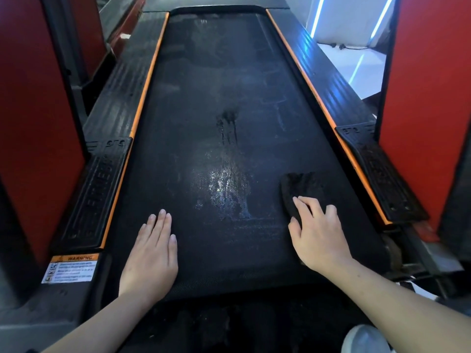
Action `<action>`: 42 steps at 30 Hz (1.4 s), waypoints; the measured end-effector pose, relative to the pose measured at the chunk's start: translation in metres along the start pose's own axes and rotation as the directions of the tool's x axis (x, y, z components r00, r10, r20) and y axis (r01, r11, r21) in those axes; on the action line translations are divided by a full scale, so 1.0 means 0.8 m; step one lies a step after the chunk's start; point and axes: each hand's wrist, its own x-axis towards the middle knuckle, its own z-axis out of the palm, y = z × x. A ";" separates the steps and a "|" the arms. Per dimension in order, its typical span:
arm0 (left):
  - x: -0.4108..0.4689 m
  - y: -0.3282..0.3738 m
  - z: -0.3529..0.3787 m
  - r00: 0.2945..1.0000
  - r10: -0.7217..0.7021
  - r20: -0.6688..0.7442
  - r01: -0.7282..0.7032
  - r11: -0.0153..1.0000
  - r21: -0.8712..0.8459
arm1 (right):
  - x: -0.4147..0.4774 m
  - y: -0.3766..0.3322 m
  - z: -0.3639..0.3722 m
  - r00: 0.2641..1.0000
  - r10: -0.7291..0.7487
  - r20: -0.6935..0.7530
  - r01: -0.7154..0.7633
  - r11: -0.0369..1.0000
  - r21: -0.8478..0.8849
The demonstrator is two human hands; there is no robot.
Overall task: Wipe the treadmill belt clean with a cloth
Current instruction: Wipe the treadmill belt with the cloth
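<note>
A black rubber treadmill belt [204, 98] with a fine dotted weave is recorded. A black folded fabric cloth [298, 187] is noted. Orange edge strips [150, 72] are observed along black ribbed side rails [122, 85]. Red upright panels [33, 123] are logged.

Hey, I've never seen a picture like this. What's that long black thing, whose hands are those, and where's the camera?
The camera sits on a person's head, looking forward and down, so the hands are their own. The long black strip is a treadmill belt, with orange-edged side rails. The left hand lies flat on the belt, holding nothing. The right hand holds a dark cloth against it. Between the hands a wet patch shines.
</note>
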 end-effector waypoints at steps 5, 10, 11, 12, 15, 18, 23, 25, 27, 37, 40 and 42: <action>-0.024 -0.002 0.002 0.999 0.016 -0.034 -0.015 1.000 0.012 | -0.023 0.000 -0.007 1.000 0.006 0.007 -0.006 0.999 0.043; -0.049 0.001 0.001 0.999 -0.003 -0.045 0.000 0.998 -0.068 | -0.043 0.007 -0.016 1.000 0.013 0.022 -0.017 0.982 0.189; -0.052 0.004 -0.001 0.998 -0.009 -0.055 0.004 0.997 -0.076 | -0.045 0.010 -0.018 1.000 0.013 0.017 -0.016 0.976 0.218; -0.053 0.006 -0.005 0.998 -0.012 -0.068 0.007 0.997 -0.070 | -0.045 0.012 -0.021 1.000 0.013 0.007 -0.014 0.969 0.247; -0.042 0.012 -0.026 0.991 -0.040 -0.127 0.034 0.998 -0.053 | -0.038 0.018 -0.026 0.998 0.042 -0.042 -0.027 0.952 0.305; -0.010 0.010 -0.037 0.986 -0.044 -0.164 0.040 0.999 -0.029 | -0.010 0.015 -0.025 0.992 0.097 -0.078 -0.067 0.944 0.323; 0.038 -0.013 -0.018 0.998 0.023 -0.055 -0.018 0.996 0.087 | 0.037 0.012 -0.010 0.992 0.125 0.006 -0.121 0.948 0.294; 0.034 -0.016 -0.006 1.000 0.013 -0.008 -0.012 0.993 0.117 | 0.037 0.011 0.001 0.995 0.087 0.056 -0.096 0.975 0.202; 0.027 -0.017 0.001 1.000 0.011 -0.007 -0.010 0.994 0.112 | 0.033 0.011 0.007 0.997 0.064 0.040 -0.068 0.990 0.120; 0.020 -0.018 0.004 1.000 0.006 -0.020 -0.005 1.000 0.023 | 0.020 0.015 0.007 0.999 0.037 0.023 -0.038 0.999 0.036; 0.015 -0.016 0.003 1.000 -0.008 -0.013 0.008 1.000 -0.001 | 0.013 0.015 0.004 0.999 0.032 0.019 -0.033 0.999 0.034; 0.011 -0.015 0.003 1.000 -0.009 -0.010 0.009 1.000 -0.016 | 0.009 0.014 0.002 0.999 0.039 0.027 -0.040 0.998 0.047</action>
